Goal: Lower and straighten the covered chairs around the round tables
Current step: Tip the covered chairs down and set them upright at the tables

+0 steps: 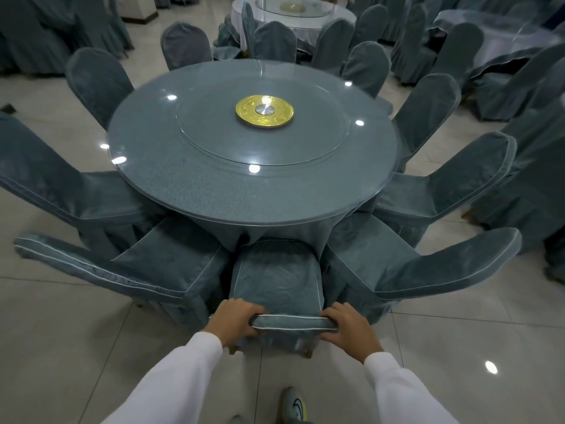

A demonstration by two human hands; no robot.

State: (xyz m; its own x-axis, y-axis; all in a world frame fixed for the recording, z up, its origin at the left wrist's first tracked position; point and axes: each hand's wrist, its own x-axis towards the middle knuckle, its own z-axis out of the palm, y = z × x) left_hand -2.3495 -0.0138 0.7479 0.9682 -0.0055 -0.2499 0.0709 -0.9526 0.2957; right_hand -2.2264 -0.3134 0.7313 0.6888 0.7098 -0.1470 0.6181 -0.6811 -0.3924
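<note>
chair [276, 276]: directly in front of me, between my 2 hands and the table [253, 191]. its seat points toward the table and its front edge is already under the hanging cloth.
chair back [293, 321]: the top rail runs left to right across my view, so its long axis is crosswise to my arms. i look down on it from above.
nearer hand: neither. both are at about the same reach, 1 on each end of the rail.
left hand [235, 321]: fingers curled around the left end of the rail, thumb side toward me. it holds the covered rail firmly, not wide.
right hand [348, 327]: fingers curled over the right end of the rail in the same way. it grips the fabric and the frame below it.
neighbours: 1 chair at the left [171, 264] and 1 at the right [376, 255], both just beside my chair, their seats angled toward the table. the gap between them looks narrow.
legs: 2 rear feet show below the cover, near the floor tiles. i cannot tell if they all touch the floor.
next move, i judge: push straight ahead with equal force in both hands, so the chair goes in square and does not catch the neighbours.
my shoe [293, 403]: behind the chair, well apart from its legs.
</note>
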